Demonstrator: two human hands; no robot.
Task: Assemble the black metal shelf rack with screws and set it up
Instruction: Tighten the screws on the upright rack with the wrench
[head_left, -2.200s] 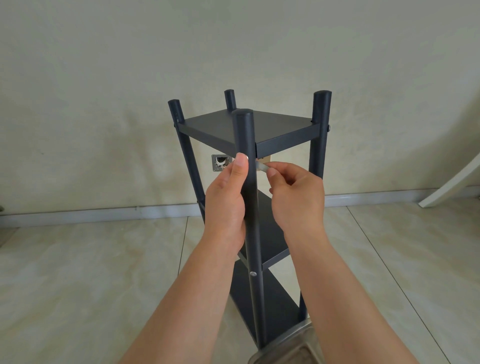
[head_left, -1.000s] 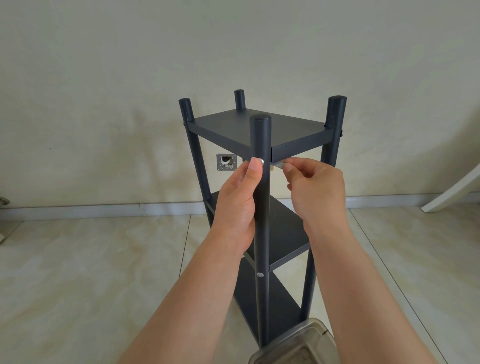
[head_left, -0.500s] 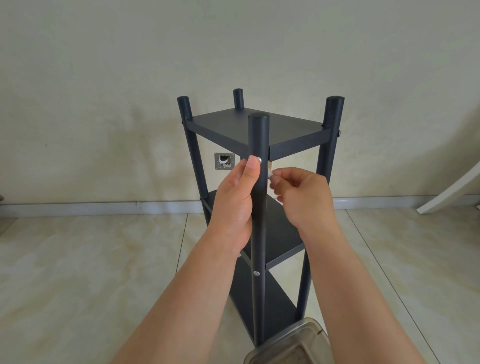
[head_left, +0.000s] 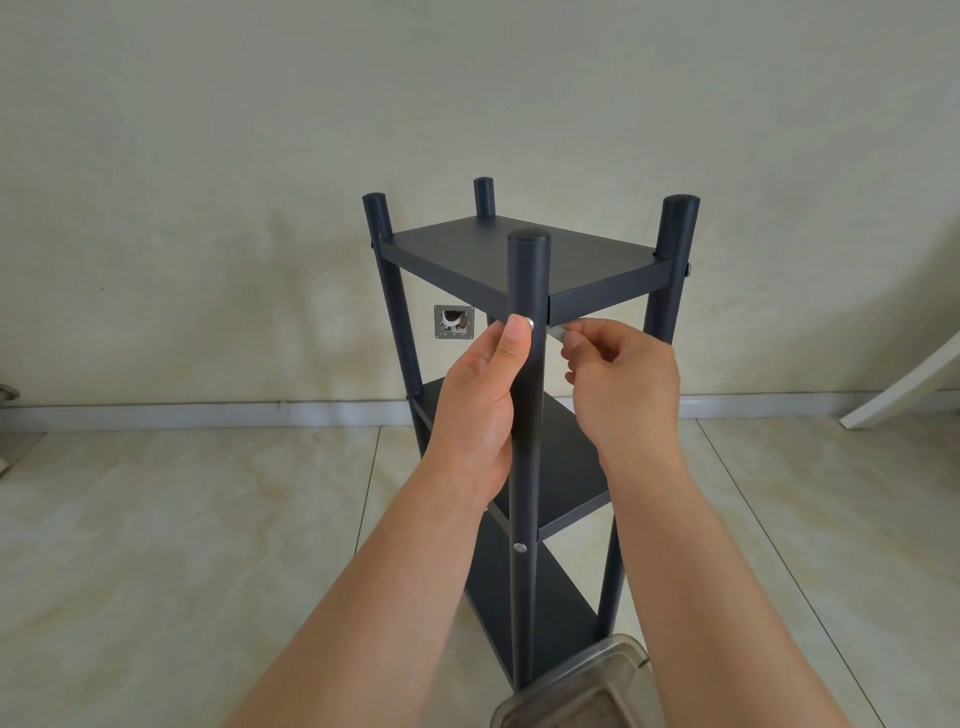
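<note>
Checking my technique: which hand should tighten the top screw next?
Probably the right hand: it already pinches a small tool beside the front post, while the left hand grips the post, thumb by the screw.

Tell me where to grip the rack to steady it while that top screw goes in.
Grip the near post just below the top shelf, from the left, as the left hand does. It is a round upright bar, easy to wrap, and that leaves the screw clear.
</note>
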